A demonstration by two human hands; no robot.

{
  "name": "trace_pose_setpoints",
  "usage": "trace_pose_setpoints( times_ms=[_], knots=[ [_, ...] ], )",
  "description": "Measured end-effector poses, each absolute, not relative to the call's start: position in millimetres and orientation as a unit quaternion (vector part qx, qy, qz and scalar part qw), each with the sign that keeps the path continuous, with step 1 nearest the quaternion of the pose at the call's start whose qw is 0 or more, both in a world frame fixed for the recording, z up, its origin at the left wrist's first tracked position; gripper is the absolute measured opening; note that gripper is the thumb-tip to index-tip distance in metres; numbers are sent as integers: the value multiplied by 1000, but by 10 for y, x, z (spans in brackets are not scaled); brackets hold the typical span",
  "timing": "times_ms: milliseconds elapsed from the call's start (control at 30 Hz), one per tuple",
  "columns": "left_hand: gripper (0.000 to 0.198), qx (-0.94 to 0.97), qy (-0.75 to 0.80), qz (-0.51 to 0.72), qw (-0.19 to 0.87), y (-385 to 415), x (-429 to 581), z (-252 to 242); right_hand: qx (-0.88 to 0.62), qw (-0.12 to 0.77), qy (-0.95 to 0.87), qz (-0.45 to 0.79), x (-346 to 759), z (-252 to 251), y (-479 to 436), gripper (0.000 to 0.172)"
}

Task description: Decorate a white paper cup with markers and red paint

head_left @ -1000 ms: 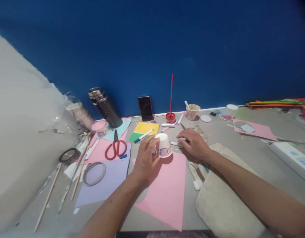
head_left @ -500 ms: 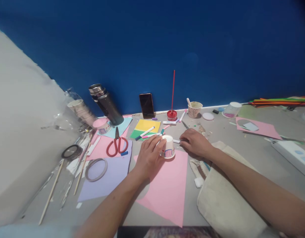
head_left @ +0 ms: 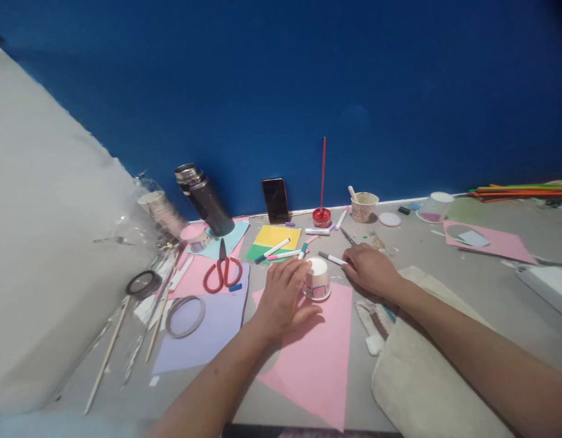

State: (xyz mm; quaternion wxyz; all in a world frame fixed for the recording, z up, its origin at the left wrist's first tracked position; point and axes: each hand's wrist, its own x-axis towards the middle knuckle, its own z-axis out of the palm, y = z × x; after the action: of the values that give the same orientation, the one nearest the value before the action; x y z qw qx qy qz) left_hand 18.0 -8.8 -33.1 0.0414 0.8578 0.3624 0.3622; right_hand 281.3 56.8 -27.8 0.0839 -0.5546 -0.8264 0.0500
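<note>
An upside-down white paper cup (head_left: 316, 287) with coloured drawing on its side stands at the top edge of a pink paper sheet (head_left: 312, 365). My left hand (head_left: 283, 298) is beside it, thumb spread away, fingertips close to the cup's left side; whether they touch it I cannot tell. Farther right, my right hand (head_left: 370, 271) rests low over the table with its fingers closed at the end of a white marker (head_left: 333, 259) whose grey end points left. Several other markers (head_left: 272, 250) lie just beyond the cup, on a yellow and green paper pack (head_left: 277, 235).
Red-handled scissors (head_left: 222, 274), a tape roll (head_left: 185, 316) and purple paper (head_left: 203, 353) lie left. A dark flask (head_left: 205, 201), phone (head_left: 275, 201) and red stick on a base (head_left: 322, 217) stand near the wall. A beige cloth (head_left: 427, 365) lies under my right forearm.
My left thumb has come off the cup and swung toward me, baring more of the cup. The marker's grey end now shows. The whole view has shifted slightly.
</note>
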Motion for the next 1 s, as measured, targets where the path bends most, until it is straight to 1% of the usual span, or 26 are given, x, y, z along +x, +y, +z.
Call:
trace_pose_setpoints(
  times_ms=[33, 100, 200, 233, 300, 333, 367, 400, 433, 467, 500, 533, 567, 667, 767, 800, 900, 1000],
  knots=[
    [78, 846, 369, 383, 38, -94, 172, -320, -560, 82, -823, 50, 2814, -270, 562, 17],
    [63, 797, 418, 434, 50, -79, 136, -279, -567, 80, -818, 52, 2817, -261, 553, 18],
    [38, 676, 537, 491, 116, -2, 41, -175, -565, 78, -819, 59, 2824, -267, 554, 18],
    [32, 636, 571, 498, 147, 24, 10, -136, -562, 79, -821, 61, 2827, -275, 558, 18],
    [20, 604, 608, 475, 200, 50, -26, -70, -557, 86, -823, 67, 2834, -292, 569, 20],
    [21, 619, 603, 452, 219, 46, -25, -47, -555, 92, -824, 70, 2838, -299, 573, 22],
    [28, 650, 585, 425, 233, 34, -14, -32, -551, 101, -825, 74, 2842, -303, 574, 23],
    [40, 684, 561, 401, 240, 16, 5, -25, -544, 110, -828, 77, 2847, -302, 572, 25],
    [51, 712, 536, 383, 240, -3, 26, -25, -533, 118, -834, 80, 2851, -294, 565, 30],
    [59, 731, 521, 373, 235, -17, 42, -30, -513, 131, -844, 87, 2853, -280, 555, 40],
    [60, 736, 519, 372, 225, -22, 50, -39, -484, 150, -856, 103, 2852, -259, 541, 52],
    [57, 730, 531, 375, 213, -17, 47, -50, -448, 177, -867, 126, 2847, -232, 523, 61],
    [53, 716, 554, 374, 201, -2, 34, -62, -412, 208, -874, 152, 2836, -201, 505, 64],
    [36, 693, 628, 314, 165, 76, -31, -99, -347, 283, -870, 206, 2760, -96, 451, 53],
    [12, 713, 644, 241, 140, 122, -33, -144, -348, 278, -876, 185, 2626, -13, 409, 49],
    [9, 720, 640, 231, 137, 121, -10, -160, -348, 270, -882, 170, 2577, 6, 395, 48],
    [17, 739, 637, 190, 108, 87, 95, -193, -344, 254, -894, 132, 2458, 41, 364, 42],
    [18, 745, 654, 121, 54, 59, 181, -189, -334, 271, -896, 113, 2438, 80, 400, 39]
  ],
)
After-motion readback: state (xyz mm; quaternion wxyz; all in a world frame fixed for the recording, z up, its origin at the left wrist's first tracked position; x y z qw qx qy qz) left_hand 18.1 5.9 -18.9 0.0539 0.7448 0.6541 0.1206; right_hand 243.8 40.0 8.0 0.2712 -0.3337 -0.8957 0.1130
